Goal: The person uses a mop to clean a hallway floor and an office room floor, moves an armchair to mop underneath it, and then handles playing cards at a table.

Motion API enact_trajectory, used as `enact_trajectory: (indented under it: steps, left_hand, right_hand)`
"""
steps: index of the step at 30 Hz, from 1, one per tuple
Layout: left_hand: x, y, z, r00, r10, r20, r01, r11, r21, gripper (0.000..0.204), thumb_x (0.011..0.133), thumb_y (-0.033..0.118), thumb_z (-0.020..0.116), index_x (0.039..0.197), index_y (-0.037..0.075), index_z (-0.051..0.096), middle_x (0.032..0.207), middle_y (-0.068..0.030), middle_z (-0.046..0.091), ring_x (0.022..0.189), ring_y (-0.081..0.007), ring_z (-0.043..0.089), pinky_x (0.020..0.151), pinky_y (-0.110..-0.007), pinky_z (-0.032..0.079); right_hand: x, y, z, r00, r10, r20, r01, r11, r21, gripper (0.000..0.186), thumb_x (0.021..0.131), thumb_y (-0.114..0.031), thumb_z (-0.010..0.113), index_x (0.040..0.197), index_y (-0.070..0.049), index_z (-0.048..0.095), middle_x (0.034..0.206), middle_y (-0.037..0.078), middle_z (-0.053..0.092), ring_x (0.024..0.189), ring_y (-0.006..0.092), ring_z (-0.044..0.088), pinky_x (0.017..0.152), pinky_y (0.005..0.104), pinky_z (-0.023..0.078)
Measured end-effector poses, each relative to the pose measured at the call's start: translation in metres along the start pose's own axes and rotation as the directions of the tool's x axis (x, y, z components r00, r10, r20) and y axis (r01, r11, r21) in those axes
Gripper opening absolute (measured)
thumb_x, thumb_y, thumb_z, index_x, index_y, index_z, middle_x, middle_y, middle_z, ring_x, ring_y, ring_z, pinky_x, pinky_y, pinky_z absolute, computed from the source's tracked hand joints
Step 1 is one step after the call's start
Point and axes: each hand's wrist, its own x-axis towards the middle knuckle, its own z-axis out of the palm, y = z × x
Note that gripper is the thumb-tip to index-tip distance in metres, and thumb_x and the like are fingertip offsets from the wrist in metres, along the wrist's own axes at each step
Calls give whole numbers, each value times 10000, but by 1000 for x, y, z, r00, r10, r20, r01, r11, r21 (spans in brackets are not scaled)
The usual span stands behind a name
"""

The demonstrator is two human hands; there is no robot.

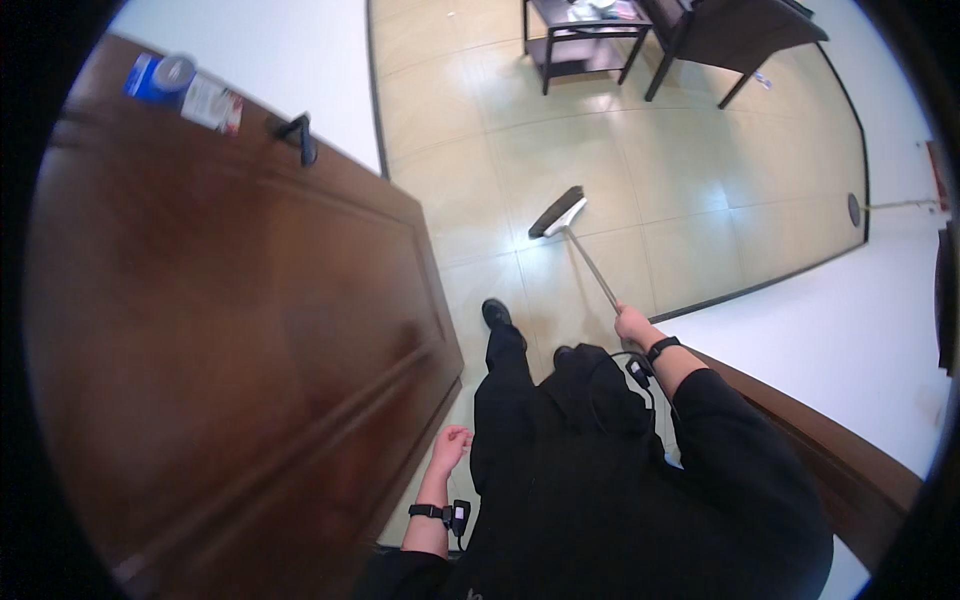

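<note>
My right hand [632, 324] is wrapped round the thin handle of a broom [592, 268]. The handle slants away to the far left, ending in a white head with dark bristles [555, 211] on the tiled floor ahead of my feet. My left hand [454, 446] hangs low beside my left thigh, holding nothing, its fingers loosely bent and a little apart. It is nearest to the edge of a brown wooden door [300, 300]. Both wrists wear black bands.
The door stands at my left, with a dark handle [300, 140]. A dark side table [585, 35] and a dark chair [740, 40] stand at the far end. White walls [830, 330] and a brown door frame [800, 420] lie at my right. Pale tiles [680, 160] cover the floor.
</note>
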Motion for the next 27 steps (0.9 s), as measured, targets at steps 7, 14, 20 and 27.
enact_trajectory:
  steps: [7,14,20,27]
  left_hand:
    - [2,140,-42,994,-103,-27,91,958,-273,133,872,204,486,941,92,513,877,-41,599,715,-106,553,585,-238,455]
    - [3,167,-1,986,-150,-73,130,967,-220,103,857,165,500,912,87,538,853,-25,611,730,-96,558,598,-226,437]
    - [23,273,18,953,-183,-241,153,978,-139,98,858,160,497,931,99,520,831,-17,599,709,-95,560,582,-233,457]
    - [71,386,74,986,-105,-129,124,982,143,128,854,159,500,960,87,513,851,-28,592,701,-94,554,571,-227,446]
  right_hand:
    - [-49,-60,-93,981,-18,-191,15,1000,-14,441,814,-177,443,1240,-65,409,860,271,572,815,399,558,738,460,443]
    - [26,16,-61,976,216,26,-216,976,-6,536,792,-100,420,1312,-85,289,863,270,581,821,402,573,738,472,456]
    - [9,17,-105,945,325,34,-327,939,104,538,782,-139,442,1305,-164,319,908,267,576,847,399,569,767,458,451]
    - [-13,62,-211,941,320,-105,-282,919,277,526,797,-187,474,1302,-210,328,864,266,574,781,418,560,712,470,455]
